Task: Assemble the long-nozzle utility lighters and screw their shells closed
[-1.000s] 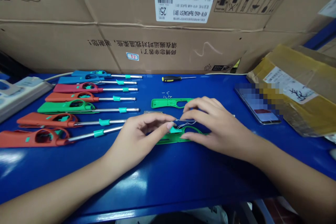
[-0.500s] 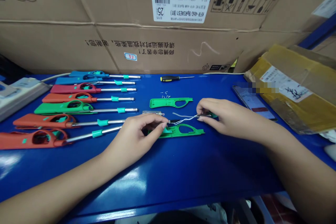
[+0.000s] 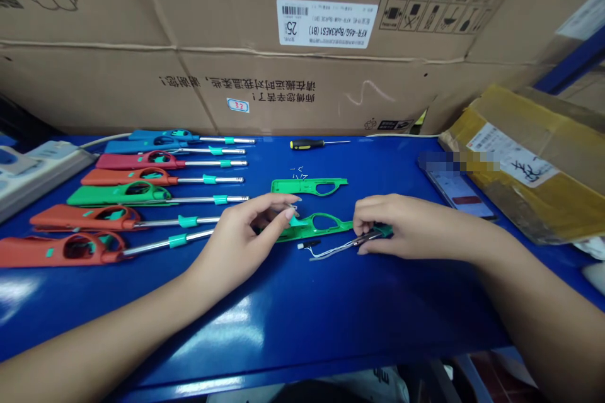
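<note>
Between the thumb and fingers of my left hand is a small teal trigger, at the left part of a green lighter shell half. What else lies under those fingers is hidden. My right hand is closed around a metal lighter tube with a teal piece on it. From the tube's end, white wires run left to a small black igniter, which is near the blue tabletop in front of the shell. A second green shell half lies just behind.
Several lighters in blue, red, orange and green lie in a row at left, beside a white power strip. At the back are a screwdriver and loose screws. A phone and taped carton stand right.
My right hand has moved the tube toward me and slightly down. The igniter and wires have shifted from above the green shell to in front of it. My left hand stays nearly in place.
</note>
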The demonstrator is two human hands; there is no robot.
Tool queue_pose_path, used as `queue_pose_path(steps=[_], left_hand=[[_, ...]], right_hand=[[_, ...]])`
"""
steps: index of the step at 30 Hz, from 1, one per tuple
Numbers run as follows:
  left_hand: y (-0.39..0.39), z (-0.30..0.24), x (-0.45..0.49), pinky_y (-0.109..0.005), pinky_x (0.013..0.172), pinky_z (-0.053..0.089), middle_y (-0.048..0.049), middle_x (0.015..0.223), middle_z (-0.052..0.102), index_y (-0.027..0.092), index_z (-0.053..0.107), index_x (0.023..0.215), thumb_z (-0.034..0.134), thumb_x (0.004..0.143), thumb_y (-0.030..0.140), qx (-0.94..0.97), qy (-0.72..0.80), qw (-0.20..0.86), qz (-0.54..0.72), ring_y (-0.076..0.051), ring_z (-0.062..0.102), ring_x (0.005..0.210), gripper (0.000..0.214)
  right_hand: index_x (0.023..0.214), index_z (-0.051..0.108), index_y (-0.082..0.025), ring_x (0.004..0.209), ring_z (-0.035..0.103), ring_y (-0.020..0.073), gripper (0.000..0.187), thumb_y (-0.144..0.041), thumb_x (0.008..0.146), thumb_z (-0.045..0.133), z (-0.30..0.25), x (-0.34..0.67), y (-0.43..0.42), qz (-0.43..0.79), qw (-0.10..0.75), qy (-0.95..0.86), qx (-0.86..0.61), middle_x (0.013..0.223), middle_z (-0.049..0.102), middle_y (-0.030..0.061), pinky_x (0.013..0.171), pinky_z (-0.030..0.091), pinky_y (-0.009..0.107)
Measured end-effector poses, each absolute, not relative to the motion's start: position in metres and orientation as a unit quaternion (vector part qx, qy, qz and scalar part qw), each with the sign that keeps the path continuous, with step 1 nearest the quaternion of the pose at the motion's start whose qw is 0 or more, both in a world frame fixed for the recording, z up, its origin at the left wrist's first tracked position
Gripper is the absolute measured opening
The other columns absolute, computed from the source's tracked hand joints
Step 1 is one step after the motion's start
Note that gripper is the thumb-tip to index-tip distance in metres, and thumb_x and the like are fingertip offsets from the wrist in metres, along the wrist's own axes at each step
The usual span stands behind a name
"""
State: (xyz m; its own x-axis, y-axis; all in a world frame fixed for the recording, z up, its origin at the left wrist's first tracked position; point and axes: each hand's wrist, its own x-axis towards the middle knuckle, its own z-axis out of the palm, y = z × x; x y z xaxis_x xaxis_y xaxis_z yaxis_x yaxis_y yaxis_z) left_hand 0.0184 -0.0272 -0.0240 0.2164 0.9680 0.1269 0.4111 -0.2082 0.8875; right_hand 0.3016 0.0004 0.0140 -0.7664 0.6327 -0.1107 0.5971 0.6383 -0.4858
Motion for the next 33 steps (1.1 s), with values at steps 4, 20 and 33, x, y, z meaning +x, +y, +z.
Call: queue_pose_path(steps=[4,20,33], left_hand=[[-0.027,-0.026,0.02,-0.028,0.071,0.059,-0.0045,0.102,0.079,0.022,0.072,0.115,0.069,0.09,0.044,0.653,0.505,0.405,0.393,-0.018,0.073,0.085,0.033],[-0.035,-0.02,0.031,-0.025,0.076,0.056,-0.0018,0.095,0.078,0.021,0.073,0.113,0.071,0.089,0.042,0.614,0.518,0.437,0.404,-0.016,0.071,0.086,0.032],[-0.034,-0.02,0.031,-0.023,0.074,0.056,-0.0017,0.094,0.079,0.022,0.074,0.11,0.071,0.088,0.04,0.608,0.517,0.435,0.418,-0.014,0.071,0.083,0.029]], right_hand=[[0.089,0.066,-0.021,0.084,0.062,0.017,0.02,-0.041,0.094,0.065,0.013,0.293,-0.001,0.226,0.086,-0.914,-0.325,0.088,0.068,0.0021,0.076,0.045,0.031],[0.101,0.075,-0.026,0.104,0.055,0.0202,0.015,-0.028,0.098,0.06,-0.019,0.253,-0.017,0.103,0.183,-0.933,-0.293,0.111,0.061,0.0063,0.088,0.038,0.037],[0.095,0.065,-0.018,0.102,0.062,0.0168,0.006,-0.015,0.095,0.061,-0.02,0.249,-0.019,0.223,0.239,-0.882,-0.338,0.104,0.068,0.0046,0.093,0.045,0.033]])
